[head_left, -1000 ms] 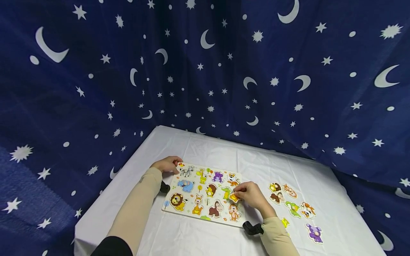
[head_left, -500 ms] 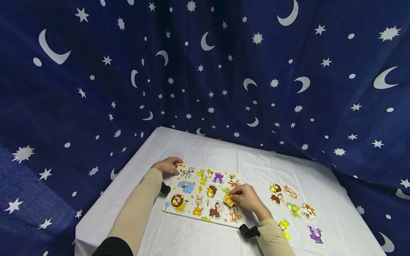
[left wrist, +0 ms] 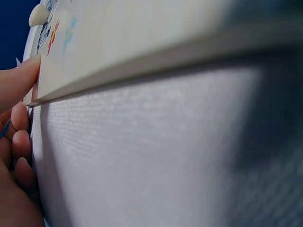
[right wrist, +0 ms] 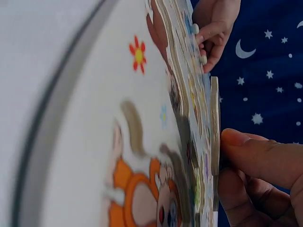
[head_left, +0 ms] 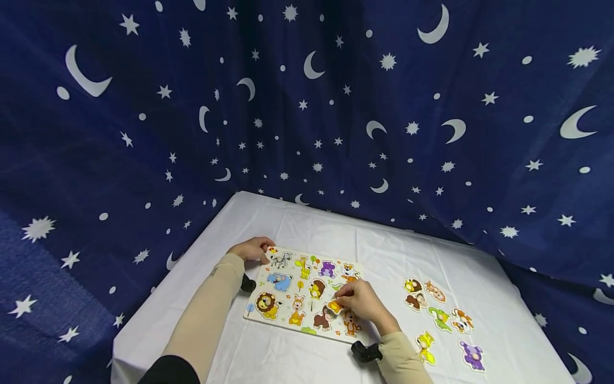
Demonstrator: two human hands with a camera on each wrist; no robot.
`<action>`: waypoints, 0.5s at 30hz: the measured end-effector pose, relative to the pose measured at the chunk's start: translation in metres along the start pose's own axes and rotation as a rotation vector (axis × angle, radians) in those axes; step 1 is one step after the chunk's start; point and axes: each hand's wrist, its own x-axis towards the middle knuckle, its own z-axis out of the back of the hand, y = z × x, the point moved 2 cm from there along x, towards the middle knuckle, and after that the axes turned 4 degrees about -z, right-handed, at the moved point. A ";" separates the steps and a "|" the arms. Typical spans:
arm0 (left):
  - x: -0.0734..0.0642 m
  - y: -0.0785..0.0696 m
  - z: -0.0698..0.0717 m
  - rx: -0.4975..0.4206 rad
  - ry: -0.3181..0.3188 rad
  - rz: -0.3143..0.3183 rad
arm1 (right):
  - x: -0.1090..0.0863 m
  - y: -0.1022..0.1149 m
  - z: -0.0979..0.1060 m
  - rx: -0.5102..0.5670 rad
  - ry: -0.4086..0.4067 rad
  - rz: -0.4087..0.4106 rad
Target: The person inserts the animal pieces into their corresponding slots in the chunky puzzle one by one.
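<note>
Just past the fingertips of the right hand (head_left: 361,301), on their left, an orange piece (head_left: 334,306) sits pinched tight between thumb and fingers, over the puzzle board (head_left: 284,320) beside the brown ape (head_left: 321,320). Seen edge-on from the right wrist, the piece runs roughly parallel to the board and seems raised off it. The left hand (head_left: 251,249) grips the far left corner, well apart. Fingers hide much of the piece's picture, so its long axis is unclear; the green crocodile (head_left: 337,287) is mostly covered.

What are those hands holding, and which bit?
Right hand: an orange puzzle piece, apparently by its hidden knob. Left hand: the board, by its corner.
</note>
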 end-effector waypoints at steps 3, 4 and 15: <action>-0.002 0.000 -0.001 0.006 -0.003 0.006 | 0.001 0.002 -0.004 -0.011 0.008 0.014; -0.002 0.000 -0.002 0.007 -0.006 0.009 | 0.001 0.003 -0.006 -0.019 0.008 0.023; -0.001 -0.001 0.000 0.003 -0.004 0.011 | 0.008 0.011 -0.017 0.006 0.039 0.054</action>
